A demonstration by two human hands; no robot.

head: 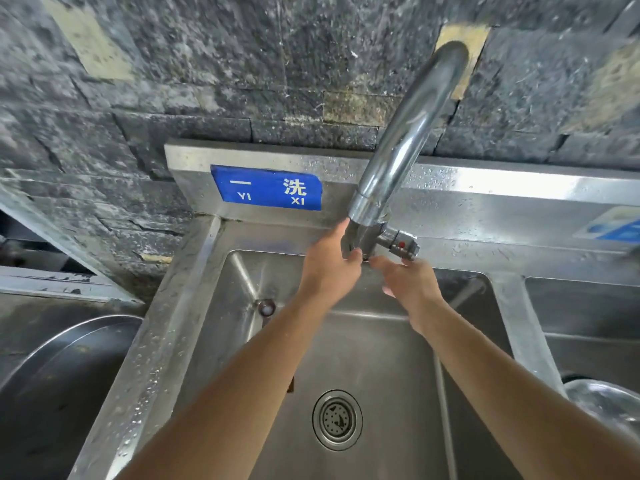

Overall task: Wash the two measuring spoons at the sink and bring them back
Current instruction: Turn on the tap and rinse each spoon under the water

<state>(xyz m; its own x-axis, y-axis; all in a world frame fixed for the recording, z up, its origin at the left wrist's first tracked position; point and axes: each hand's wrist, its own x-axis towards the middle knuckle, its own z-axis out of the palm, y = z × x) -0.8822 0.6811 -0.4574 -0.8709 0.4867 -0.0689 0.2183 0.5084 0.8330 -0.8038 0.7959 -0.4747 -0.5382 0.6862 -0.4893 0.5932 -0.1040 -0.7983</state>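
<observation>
No measuring spoon shows in the head view. My left hand (329, 265) grips the base of the chrome faucet (398, 150) on its left side, fingers and thumb curled round a part that the hand hides. My right hand (410, 284) reaches up beside it, its fingertips touching the underside of the faucet's right handle (401, 245), which has a red dot. Whether the right hand holds anything small, I cannot tell. Both forearms stretch over the steel sink basin (194, 306), above its round drain (337, 420).
A blue sign (266, 188) with white characters is fixed on the wet steel backsplash. A large metal bowl (69, 358) lies in the left basin, and another metal bowl (606, 403) in the right basin. Behind stands a dark stone wall (207, 64).
</observation>
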